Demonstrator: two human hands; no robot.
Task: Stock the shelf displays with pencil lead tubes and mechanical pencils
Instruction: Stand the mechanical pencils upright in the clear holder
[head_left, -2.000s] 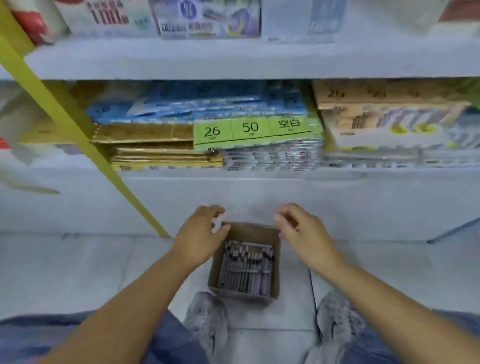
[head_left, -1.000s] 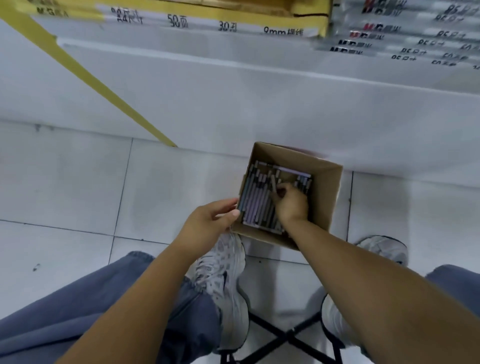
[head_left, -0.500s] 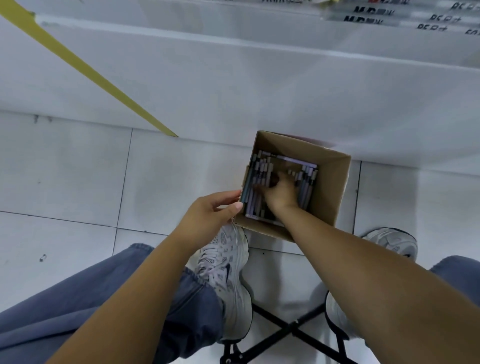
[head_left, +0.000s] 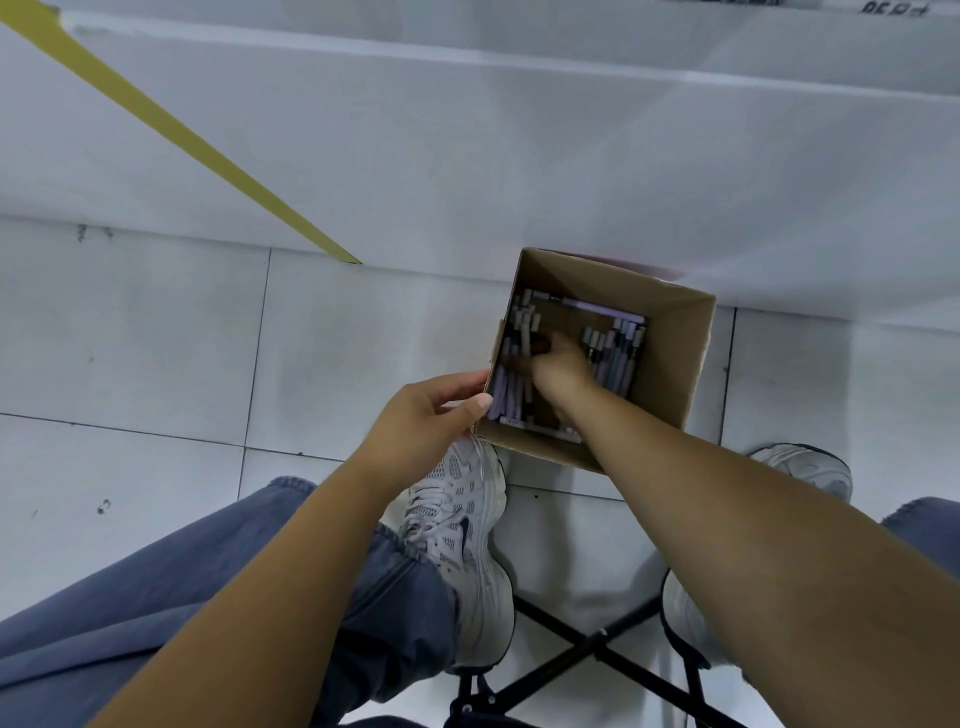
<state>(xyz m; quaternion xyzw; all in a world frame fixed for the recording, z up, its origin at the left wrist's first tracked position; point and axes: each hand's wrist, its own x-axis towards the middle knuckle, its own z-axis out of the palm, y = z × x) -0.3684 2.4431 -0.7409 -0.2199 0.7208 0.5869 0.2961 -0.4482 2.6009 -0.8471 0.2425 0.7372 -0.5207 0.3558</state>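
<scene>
**Denim and pale trainers**

The person wore loose blue-grey denim trousers (head_left: 156, 597) and white mesh trainers (head_left: 462, 545) with white laces and a small dark mark on the side. The forearms, left hand (head_left: 421, 415) and right hand (head_left: 563, 371) were bare.

Hardly anything was legible. At the upper right edge of the frame, a short row of dark printed characters (head_left: 891, 8) stood on stock lying on the shelf (head_left: 519, 130). The frame edge cut the row off, and it was too blurred to read. The white sneaker (head_left: 462, 540) in the lower middle bore a small dark mark on its side, too indistinct to name a brand. Any print on the mechanical pencils (head_left: 613, 358) in the cardboard box (head_left: 675, 353) was too small to read.
</scene>
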